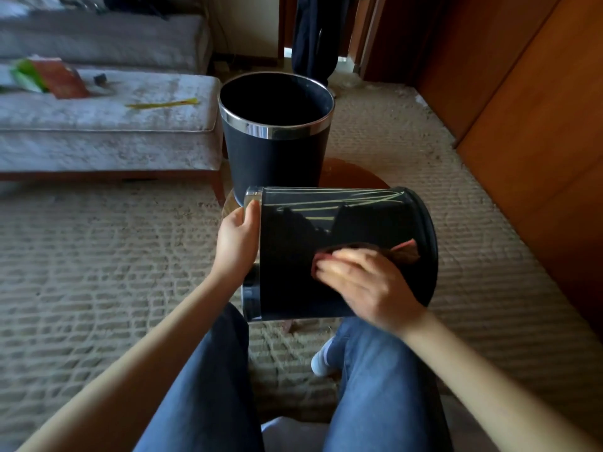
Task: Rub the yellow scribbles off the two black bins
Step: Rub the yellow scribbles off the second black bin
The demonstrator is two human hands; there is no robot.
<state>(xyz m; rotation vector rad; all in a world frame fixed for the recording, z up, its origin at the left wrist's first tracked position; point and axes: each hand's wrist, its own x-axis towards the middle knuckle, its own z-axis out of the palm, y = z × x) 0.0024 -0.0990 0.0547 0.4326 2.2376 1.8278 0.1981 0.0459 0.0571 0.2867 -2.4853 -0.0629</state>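
Observation:
One black bin (pixel 326 223) lies on its side above my knees, silver rim to the left, base to the right. My left hand (pixel 236 239) grips its rim, thumb over the edge. My right hand (pixel 362 285), blurred, presses a dark reddish cloth (pixel 404 251) against the bin's glossy side, fingers spread over the cloth. Thin pale streaks show near the bin's upper edge; I cannot tell whether they are scribbles or reflections. A second black bin (pixel 274 158) with a silver rim stands upright on the carpet just behind, mouth open.
A grey upholstered bench (pixel 107 138) stands to the left, with a yellow marker (pixel 163 104) and red and green packets (pixel 49 76) on it. Wooden cabinet panels (pixel 538 125) line the right side. Beige carpet (pixel 98 256) covers the floor. A person's dark trouser legs (pixel 315 34) stand at the doorway.

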